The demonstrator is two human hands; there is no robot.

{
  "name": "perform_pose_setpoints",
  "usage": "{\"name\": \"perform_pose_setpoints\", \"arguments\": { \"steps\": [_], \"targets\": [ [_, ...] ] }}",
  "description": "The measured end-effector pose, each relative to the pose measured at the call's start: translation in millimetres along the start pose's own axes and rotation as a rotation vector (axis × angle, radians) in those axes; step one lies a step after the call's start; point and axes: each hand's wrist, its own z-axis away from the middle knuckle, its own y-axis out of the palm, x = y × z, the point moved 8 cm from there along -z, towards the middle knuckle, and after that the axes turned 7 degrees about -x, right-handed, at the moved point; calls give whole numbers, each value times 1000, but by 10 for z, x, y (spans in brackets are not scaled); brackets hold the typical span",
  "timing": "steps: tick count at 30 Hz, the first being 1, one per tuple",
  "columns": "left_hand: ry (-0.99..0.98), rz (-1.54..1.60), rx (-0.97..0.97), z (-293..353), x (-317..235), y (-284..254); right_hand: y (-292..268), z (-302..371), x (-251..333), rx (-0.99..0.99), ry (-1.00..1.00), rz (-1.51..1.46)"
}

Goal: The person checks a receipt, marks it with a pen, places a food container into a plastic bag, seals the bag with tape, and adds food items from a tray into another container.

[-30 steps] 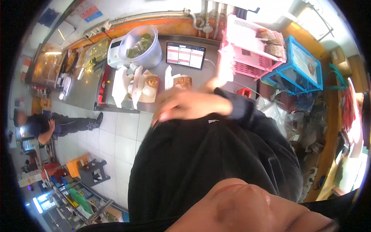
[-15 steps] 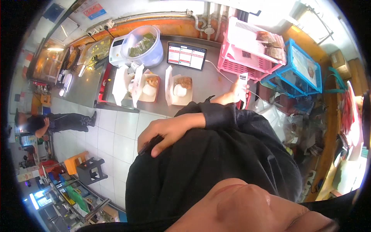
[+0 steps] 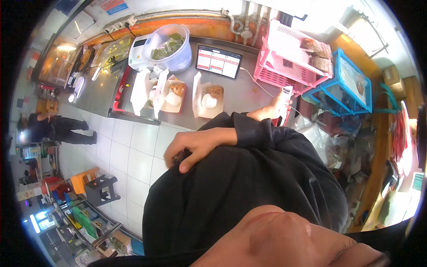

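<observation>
My forearms cross in front of my black clothing. My right hand, on the left side of the view, is curled with its thumb bent around something dark, mostly hidden in the palm. On the right, my left hand is closed around a white oblong device at the counter's edge, next to a white cable. Nearest to my hands on the counter are an open takeaway box with white rice and brown food, and another open box with rice and a fried piece. A further white carton stands left of them.
Along the metal counter stand a tablet, a clear tub with green leaves, and a white machine. Pink stacked baskets and a blue rack are at the right. Another person stands far left, behind stools.
My right hand has curled in slightly and covers more of the dark thing. My left hand keeps its hold. The view has shifted a little; the other person has changed stance.
</observation>
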Motion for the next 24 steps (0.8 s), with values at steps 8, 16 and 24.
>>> {"name": "perform_pose_setpoints", "arguments": {
  "steps": [8, 16, 24],
  "targets": [
    [-14, 4, -16, -71, 39, -11, -47, -11, 140, -171, -165, 52],
    [-28, -12, -36, -92, 89, -29, -145, 127, -18, -125, -126, 150],
    [-38, -23, -54, -121, 129, -20, -135, 222, -193, 41, 85, 256]
  ]
}}
